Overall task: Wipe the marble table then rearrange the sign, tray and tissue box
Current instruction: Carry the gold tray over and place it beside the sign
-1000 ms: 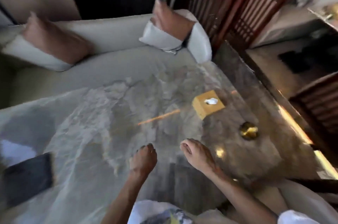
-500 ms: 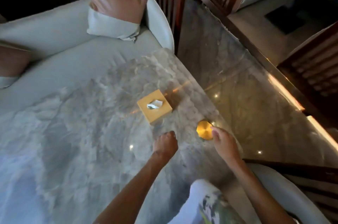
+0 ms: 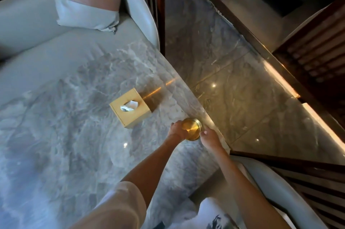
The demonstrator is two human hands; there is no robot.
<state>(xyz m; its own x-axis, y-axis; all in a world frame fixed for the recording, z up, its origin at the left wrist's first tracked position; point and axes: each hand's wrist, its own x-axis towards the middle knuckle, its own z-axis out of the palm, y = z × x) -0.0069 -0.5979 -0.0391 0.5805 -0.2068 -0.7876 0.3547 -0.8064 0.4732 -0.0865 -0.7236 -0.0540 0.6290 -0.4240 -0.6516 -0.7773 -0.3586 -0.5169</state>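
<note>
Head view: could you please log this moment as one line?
left hand grips gold tray | right hand at its rim | tissue box apart on marble table

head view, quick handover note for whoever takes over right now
Left hand grips the gold tray by its left rim; right hand is at its right rim, grip unclear.
Tray sits near the right edge of the marble table; tissue box stands apart, to its left.
Done: wiping can't be judged, no cloth in view.
Left: place tray, tissue box and sign; the sign is out of view.
</note>
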